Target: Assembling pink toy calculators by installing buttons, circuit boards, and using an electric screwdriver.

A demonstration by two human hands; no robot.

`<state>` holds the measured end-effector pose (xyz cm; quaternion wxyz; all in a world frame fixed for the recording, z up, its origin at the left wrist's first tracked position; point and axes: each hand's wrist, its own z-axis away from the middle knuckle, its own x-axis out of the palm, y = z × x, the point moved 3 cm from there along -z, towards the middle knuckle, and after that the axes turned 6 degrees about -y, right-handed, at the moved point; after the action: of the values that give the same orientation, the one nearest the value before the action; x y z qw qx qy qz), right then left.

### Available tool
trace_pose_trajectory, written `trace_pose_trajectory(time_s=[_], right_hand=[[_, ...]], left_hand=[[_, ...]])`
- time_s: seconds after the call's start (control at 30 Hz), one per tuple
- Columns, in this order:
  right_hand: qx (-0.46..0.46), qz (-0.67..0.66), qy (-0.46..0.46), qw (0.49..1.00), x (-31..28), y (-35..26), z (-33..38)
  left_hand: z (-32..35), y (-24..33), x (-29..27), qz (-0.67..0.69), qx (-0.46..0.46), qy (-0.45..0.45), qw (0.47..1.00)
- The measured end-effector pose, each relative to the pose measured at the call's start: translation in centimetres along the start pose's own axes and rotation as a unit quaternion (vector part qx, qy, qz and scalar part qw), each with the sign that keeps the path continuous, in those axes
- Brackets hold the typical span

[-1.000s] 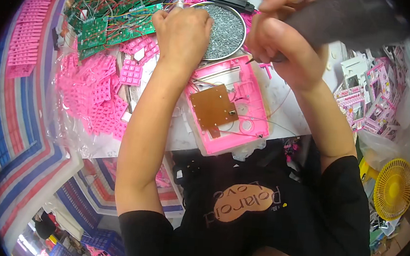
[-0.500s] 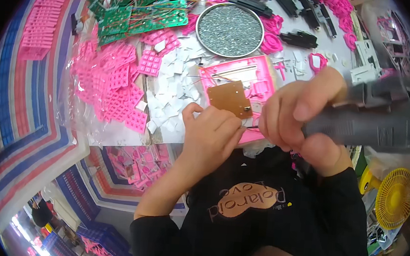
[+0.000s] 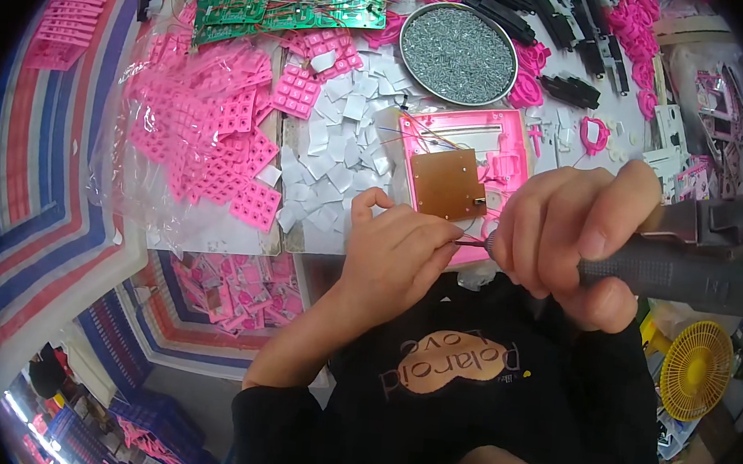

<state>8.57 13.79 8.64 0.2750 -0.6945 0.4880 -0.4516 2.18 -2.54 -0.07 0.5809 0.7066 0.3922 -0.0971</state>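
My right hand [image 3: 565, 236] is wrapped round a dark grey electric screwdriver [image 3: 685, 279], held level, its thin bit pointing left. At the bit's end, the thumb and forefinger of my left hand [image 3: 392, 251] are pinched together. Whatever they hold is too small to make out. Just beyond my left fingertips, a brown circuit board [image 3: 446, 184] lies in an open pink plastic case [image 3: 514, 138] with thin wires along its far side. My hands and the screwdriver cover the case's near right part.
Beyond the case stands a round dish of small metal screws [image 3: 458, 54]. White square pieces [image 3: 337, 167] and pink keypads [image 3: 220, 139] spread to the left. Green circuit boards [image 3: 321, 5] lie far left, black parts [image 3: 569, 90] far right. A yellow fan [image 3: 695, 371] is at the lower right.
The view has shifted, so the case and dish appear farther right. The screwdriver bit now shows more plainly at my left fingertips. Both hands keep their grips.
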Motion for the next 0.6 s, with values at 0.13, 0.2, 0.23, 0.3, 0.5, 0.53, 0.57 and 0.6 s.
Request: trace_pose_trajectory(time_s=[0.13,0.2,0.23,0.3,0.5,0.53,0.57,0.6], right_hand=[[0.02,0.021,0.014,0.999,0.3,0.5,0.1],[0.027,0.023,0.024,0.999,0.5,0.6,0.0],[0.03,0.023,0.028,0.999,0.6,0.7,-0.1],[0.036,0.024,0.041,0.998,0.8,1.0,-0.2],[0.046,0.129,0.089,0.987,-2.5,5.0,0.0],[0.049,0.125,0.086,0.987,-2.6,5.5,-0.2],[0.052,0.119,0.082,0.988,-2.7,6.1,-0.5],[0.039,0.155,0.052,0.986,-2.7,6.4,-1.0]], left_hand=[[0.1,-0.1,-0.2,-0.012,0.009,0.02,1.0],[0.2,-0.3,-0.1,-0.011,0.014,0.037,0.999],[0.5,-0.3,-0.2,-0.029,0.013,0.041,0.999],[0.8,-0.4,-0.2,-0.061,0.016,0.046,0.997],[1.1,-0.7,0.7,-0.227,-0.053,-0.012,0.972],[1.3,-0.7,0.8,-0.236,-0.049,-0.006,0.971],[1.3,-0.8,0.8,-0.245,-0.048,0.001,0.968],[1.4,-0.8,0.8,-0.253,-0.046,0.008,0.966]])
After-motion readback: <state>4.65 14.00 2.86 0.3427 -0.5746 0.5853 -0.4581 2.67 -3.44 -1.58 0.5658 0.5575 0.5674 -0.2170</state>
